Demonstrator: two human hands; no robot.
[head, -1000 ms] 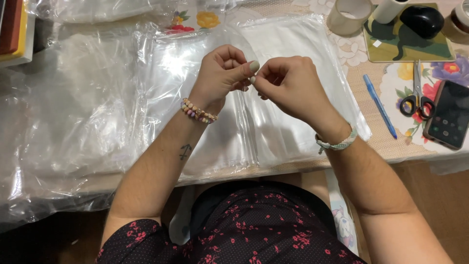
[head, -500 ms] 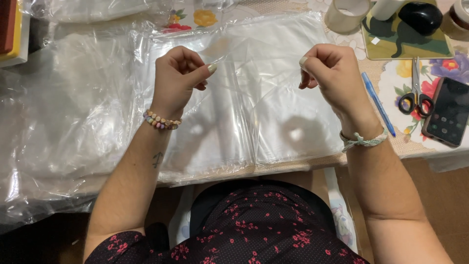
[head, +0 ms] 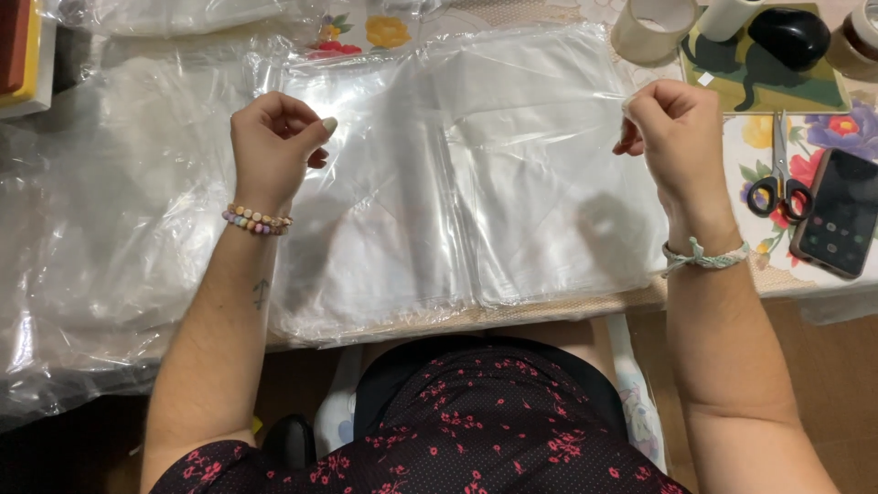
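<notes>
Clear plastic bag stretched between two hands

The left hand (head: 273,142) and right hand (head: 672,128) each pinch a top corner of the clear bag (head: 476,119) with closed fingers, above the bag stack (head: 457,229) on the desk (head: 549,311).

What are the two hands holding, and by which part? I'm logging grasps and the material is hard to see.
A clear plastic sheet, stretched between them: the left hand pinches its left top corner, the right hand its right top corner.

Plastic bags (head: 512,183) spread on the table (head: 549,311), scissors (head: 777,178) and phone (head: 837,215) at right.
</notes>
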